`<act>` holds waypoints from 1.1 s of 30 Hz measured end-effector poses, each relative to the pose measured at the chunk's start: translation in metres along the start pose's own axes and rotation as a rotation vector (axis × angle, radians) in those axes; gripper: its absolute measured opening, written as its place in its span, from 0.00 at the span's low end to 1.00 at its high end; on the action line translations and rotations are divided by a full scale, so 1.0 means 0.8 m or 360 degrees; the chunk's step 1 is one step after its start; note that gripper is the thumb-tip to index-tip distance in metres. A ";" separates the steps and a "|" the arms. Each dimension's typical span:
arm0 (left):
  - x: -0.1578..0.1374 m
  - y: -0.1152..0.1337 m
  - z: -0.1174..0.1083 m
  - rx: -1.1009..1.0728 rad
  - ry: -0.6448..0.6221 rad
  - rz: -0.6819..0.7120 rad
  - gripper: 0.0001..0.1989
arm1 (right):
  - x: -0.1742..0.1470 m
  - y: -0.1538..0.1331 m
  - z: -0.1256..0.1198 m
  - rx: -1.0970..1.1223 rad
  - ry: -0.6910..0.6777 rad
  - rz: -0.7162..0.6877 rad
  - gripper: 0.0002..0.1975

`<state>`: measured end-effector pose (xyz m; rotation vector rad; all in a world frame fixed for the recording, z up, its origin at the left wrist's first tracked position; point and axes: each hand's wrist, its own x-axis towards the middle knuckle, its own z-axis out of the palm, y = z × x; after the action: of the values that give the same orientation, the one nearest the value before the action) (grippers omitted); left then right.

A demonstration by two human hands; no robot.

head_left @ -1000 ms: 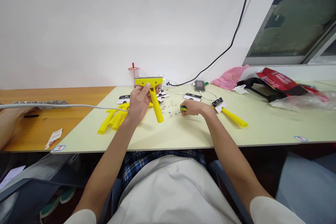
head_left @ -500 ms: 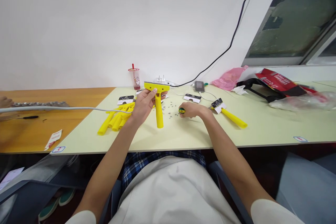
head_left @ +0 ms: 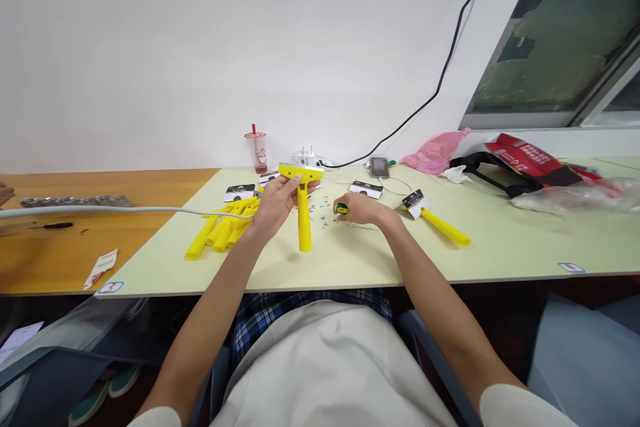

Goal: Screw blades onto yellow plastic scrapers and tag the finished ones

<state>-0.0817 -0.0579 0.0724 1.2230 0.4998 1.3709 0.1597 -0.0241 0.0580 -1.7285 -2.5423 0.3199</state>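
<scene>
My left hand [head_left: 277, 205] grips a yellow scraper [head_left: 305, 223] just below its wide head, with the handle hanging down towards me. In my right hand [head_left: 361, 207] is a screwdriver with a green and yellow handle [head_left: 342, 209]; its shaft is hidden. That hand is low over the table, beside a scatter of small screws [head_left: 324, 219]. Left of my left hand lies a pile of yellow scraper handles [head_left: 220, 230]. Another yellow scraper [head_left: 447, 227] with a black and white card [head_left: 416, 203] lies to the right.
A cup with a red straw [head_left: 259, 152] stands by the wall. Black and white cards [head_left: 366, 189] and a small device [head_left: 379, 167] lie behind my hands. A pink bag [head_left: 436, 152] and a red-black bag [head_left: 523, 159] are at right. A grey cable [head_left: 125, 209] crosses from the left.
The scraper in my left hand has dropped slightly and its head has tipped a little. My right hand has shifted slightly left with the screwdriver. Another person's hand at far left has drawn back.
</scene>
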 end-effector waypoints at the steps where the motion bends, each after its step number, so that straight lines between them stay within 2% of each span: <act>1: 0.000 0.000 0.000 -0.0003 -0.0006 0.0006 0.15 | 0.000 0.000 0.001 -0.0016 0.0015 -0.0008 0.09; 13: -0.001 -0.001 -0.001 0.0035 -0.0055 0.0014 0.12 | -0.004 0.002 0.004 0.0056 -0.0050 -0.0005 0.05; 20: 0.000 -0.001 -0.002 0.0022 -0.0054 0.0010 0.11 | -0.005 0.016 -0.003 0.0126 -0.0120 -0.0003 0.02; 25: 0.000 -0.001 -0.001 0.0039 -0.0066 0.0012 0.12 | -0.005 0.024 -0.004 0.0134 -0.0235 0.0083 0.05; 33: -0.002 -0.003 0.000 0.0056 -0.0085 -0.0026 0.13 | -0.012 0.017 -0.008 0.0214 -0.0333 0.0243 0.06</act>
<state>-0.0810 -0.0587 0.0696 1.2781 0.4974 1.3169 0.1768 -0.0273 0.0626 -1.9333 -2.4574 0.6982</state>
